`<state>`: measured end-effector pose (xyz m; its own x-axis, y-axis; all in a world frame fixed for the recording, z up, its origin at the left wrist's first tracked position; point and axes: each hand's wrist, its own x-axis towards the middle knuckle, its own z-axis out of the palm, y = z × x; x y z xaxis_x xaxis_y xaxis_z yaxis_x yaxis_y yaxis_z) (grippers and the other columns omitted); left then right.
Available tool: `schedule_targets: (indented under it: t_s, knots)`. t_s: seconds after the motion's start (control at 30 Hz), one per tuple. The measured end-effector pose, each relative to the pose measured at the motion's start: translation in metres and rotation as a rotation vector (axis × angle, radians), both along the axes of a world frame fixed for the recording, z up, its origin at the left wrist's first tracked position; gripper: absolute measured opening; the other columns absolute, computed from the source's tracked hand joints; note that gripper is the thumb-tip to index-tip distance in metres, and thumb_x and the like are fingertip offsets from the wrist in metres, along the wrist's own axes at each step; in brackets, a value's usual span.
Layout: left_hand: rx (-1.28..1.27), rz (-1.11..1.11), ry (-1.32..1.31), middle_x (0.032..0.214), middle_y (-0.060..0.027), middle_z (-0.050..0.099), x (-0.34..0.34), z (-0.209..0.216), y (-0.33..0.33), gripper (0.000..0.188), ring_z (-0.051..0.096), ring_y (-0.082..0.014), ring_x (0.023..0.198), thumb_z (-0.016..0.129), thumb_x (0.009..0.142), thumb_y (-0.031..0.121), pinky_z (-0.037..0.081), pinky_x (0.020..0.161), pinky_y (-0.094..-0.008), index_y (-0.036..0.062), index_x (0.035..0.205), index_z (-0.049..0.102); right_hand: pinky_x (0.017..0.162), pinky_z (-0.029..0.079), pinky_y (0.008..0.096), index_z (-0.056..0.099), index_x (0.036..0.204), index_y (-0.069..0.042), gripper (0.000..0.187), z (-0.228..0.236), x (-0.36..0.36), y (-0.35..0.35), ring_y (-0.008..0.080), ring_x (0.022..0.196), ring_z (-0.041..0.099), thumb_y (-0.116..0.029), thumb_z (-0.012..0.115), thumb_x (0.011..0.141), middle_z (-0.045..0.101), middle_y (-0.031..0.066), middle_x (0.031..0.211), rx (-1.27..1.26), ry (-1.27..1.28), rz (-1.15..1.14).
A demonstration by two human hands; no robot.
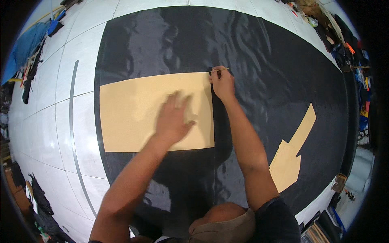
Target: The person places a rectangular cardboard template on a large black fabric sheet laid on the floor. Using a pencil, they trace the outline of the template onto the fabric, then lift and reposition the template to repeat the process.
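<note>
Clutter (342, 56): past the black sheet's (170, 48) upper right edge; any print is too small for us to read.
Grey strip (73, 121): on the white surface (42, 133), beyond the sheet's left edge.
Tan pieces (285, 166): overlapping toward the sheet's lower right edge.
Tan panel (133, 113): flat, near the sheet's left edge.
Left hand (174, 120): we see fingers spread over the panel.
Right hand (223, 84): pinching a thin stick (223, 69) at the panel's top right corner.

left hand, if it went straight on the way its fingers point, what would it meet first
Past the far edge of the tan sheet beneath the left hand, it would probably first meet the black material; the hand is blurred, so whether it touches or hovers is unclear.
</note>
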<state>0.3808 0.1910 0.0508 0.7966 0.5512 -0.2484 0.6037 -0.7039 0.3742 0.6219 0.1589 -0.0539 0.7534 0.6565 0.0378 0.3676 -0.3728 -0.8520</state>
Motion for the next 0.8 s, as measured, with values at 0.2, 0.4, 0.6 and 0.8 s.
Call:
schedule_targets:
  t_s: [0.2, 0.4, 0.6, 0.8]
  knots:
    - [-0.084, -0.038, 0.246, 0.156, -0.0199, 0.032, 0.060, -0.016, -0.030, 0.098, 0.032, -0.0427, 0.146, 0.081, 0.083, 0.044, 0.047, 0.109, -0.0547, 0.0132, 0.159, 0.028, 0.078, 0.055, 0.0420, 0.070, 0.106, 0.003, 0.024, 0.006, -0.003, -0.002, 0.0348, 0.087, 0.072, -0.017, 0.062, 0.095, 0.073, 0.0212, 0.094, -0.012, -0.020, 0.013]
    - [0.001, -0.078, 0.333, 0.153, -0.0190, 0.033, 0.064, -0.028, -0.036, 0.107, 0.033, -0.0446, 0.144, 0.086, 0.076, 0.046, 0.055, 0.099, -0.0566, 0.0132, 0.159, 0.027, 0.079, 0.055, 0.0418, 0.070, 0.106, 0.002, 0.023, 0.011, -0.007, -0.003, 0.0347, 0.088, 0.073, -0.018, 0.062, 0.096, 0.074, 0.0208, 0.096, -0.050, -0.031, -0.011]
    - [-0.030, -0.065, 0.337, 0.152, -0.0147, 0.033, 0.070, -0.028, -0.036, 0.113, 0.030, -0.0414, 0.144, 0.089, 0.072, 0.043, 0.055, 0.098, -0.0591, 0.0192, 0.161, 0.024, 0.081, 0.055, 0.0422, 0.071, 0.105, 0.001, 0.021, 0.010, -0.008, -0.008, 0.0348, 0.090, 0.072, -0.016, 0.061, 0.097, 0.074, 0.0198, 0.100, -0.025, -0.034, 0.006]
    - [-0.023, -0.066, 0.384, 0.151, -0.0132, 0.033, 0.076, -0.026, -0.034, 0.114, 0.029, -0.0432, 0.142, 0.090, 0.071, 0.041, 0.056, 0.097, -0.0598, 0.0241, 0.162, 0.023, 0.083, 0.055, 0.0440, 0.069, 0.108, 0.001, 0.019, 0.030, -0.014, -0.008, 0.0383, 0.094, 0.069, -0.012, 0.060, 0.096, 0.071, 0.0204, 0.102, -0.091, -0.259, 0.115]
